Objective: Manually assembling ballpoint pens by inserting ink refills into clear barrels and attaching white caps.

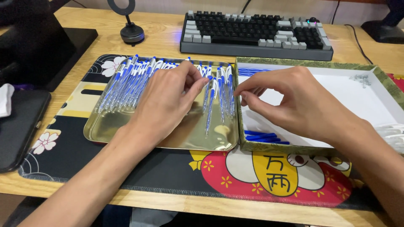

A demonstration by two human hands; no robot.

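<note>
While a shiny gold metal tray [101,130] near the table's front edge holds rows of blue-and-white plastic pens [134,77], the left hand [166,101] pinches one pen's tip with curled fingers. Just right, the right hand [294,103] hovers half-closed, seemingly empty, over a white green-rimmed cardboard box [370,105]. Behind stands a grey keyboard [256,33] on the wooden table [168,40].

Bare hands [168,101], forearms unsleeved, no jewellery

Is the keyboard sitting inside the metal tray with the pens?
No, the keyboard sits on the wooden desk behind the gold tray, which holds only blue-and-white pens.
</note>
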